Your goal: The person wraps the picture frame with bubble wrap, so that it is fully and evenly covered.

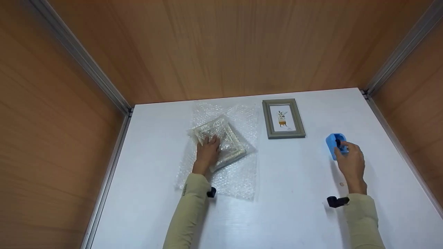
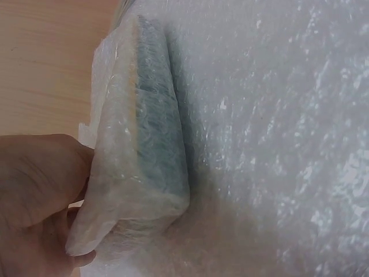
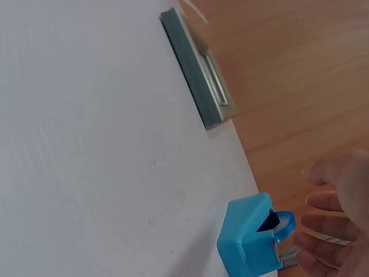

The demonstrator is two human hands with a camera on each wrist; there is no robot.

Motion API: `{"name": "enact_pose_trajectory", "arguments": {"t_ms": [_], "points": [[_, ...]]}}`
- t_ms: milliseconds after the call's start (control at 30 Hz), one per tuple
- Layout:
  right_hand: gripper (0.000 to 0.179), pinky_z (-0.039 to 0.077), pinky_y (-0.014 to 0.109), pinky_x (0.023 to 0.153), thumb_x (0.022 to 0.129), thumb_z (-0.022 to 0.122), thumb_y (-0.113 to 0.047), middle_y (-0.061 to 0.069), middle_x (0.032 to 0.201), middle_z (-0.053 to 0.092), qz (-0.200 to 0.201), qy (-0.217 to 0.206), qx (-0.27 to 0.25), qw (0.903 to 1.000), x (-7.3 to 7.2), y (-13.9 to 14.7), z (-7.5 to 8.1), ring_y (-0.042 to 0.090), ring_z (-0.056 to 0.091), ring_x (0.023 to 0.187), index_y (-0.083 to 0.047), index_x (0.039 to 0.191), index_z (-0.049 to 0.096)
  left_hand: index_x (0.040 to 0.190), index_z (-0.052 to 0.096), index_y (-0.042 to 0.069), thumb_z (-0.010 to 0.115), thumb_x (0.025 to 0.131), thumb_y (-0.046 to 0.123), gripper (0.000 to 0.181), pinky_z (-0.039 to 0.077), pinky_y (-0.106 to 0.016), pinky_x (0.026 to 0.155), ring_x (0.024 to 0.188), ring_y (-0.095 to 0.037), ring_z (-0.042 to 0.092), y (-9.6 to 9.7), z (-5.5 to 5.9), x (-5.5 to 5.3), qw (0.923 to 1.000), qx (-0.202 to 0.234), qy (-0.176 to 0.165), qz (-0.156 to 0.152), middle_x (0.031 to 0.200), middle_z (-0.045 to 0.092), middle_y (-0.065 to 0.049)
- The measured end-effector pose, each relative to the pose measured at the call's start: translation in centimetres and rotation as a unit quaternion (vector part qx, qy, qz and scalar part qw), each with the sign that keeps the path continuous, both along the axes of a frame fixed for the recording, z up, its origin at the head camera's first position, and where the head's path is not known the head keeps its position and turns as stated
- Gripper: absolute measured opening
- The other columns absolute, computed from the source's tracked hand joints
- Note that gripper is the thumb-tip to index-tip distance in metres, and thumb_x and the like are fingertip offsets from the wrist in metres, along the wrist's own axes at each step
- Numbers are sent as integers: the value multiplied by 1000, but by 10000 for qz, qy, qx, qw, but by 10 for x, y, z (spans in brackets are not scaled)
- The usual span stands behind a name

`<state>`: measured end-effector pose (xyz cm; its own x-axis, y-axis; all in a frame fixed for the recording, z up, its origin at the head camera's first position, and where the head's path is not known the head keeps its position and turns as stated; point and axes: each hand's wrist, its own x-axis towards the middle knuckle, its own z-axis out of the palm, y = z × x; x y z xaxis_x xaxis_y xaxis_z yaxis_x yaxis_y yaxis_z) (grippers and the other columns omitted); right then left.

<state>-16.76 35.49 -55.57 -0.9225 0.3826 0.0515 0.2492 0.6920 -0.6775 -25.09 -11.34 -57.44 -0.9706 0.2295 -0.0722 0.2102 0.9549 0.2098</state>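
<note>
A picture frame wrapped in bubble wrap (image 1: 232, 147) lies at a slant on a larger flat sheet of bubble wrap (image 1: 238, 188). My left hand (image 1: 207, 155) rests on the wrapped frame's near left part. In the left wrist view, a loose flap of wrap (image 2: 106, 196) covers part of the thumb and fingertips. My right hand (image 1: 351, 162) is at the blue tape dispenser (image 1: 331, 144), its fingers overlapping it in the head view. In the right wrist view, the fingers (image 3: 323, 222) curve loosely beside the dispenser's blue roll (image 3: 285, 225), holding nothing.
An unwrapped grey-green picture frame (image 1: 301, 126) with a potted-plant print lies face up at the back, right of the wrap. Wooden panels (image 1: 221, 48) close in the white table (image 1: 283, 214) at the back and both sides.
</note>
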Motion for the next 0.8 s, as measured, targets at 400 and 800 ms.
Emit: {"name": "enact_pose_trajectory", "arguments": {"t_ms": [400,800], "points": [[69,44,59,88,97,45,-47,36,133,44,151,-1064,-122,9941,-2,24,-2,51,47,116,11,132,45,140,46,11,50,98,24,44,29,-63,107,140,-36,32,-1,1,2,9998,-5,82,-172,148,43,-6],[76,43,56,90,97,37,-54,33,132,45,254,-2243,-591,9724,-14,40,-1,46,44,118,10,137,40,140,47,10,52,98,23,45,30,-62,106,139,-36,33,-1,3,4,9998,0,126,-176,148,44,-7]]}}
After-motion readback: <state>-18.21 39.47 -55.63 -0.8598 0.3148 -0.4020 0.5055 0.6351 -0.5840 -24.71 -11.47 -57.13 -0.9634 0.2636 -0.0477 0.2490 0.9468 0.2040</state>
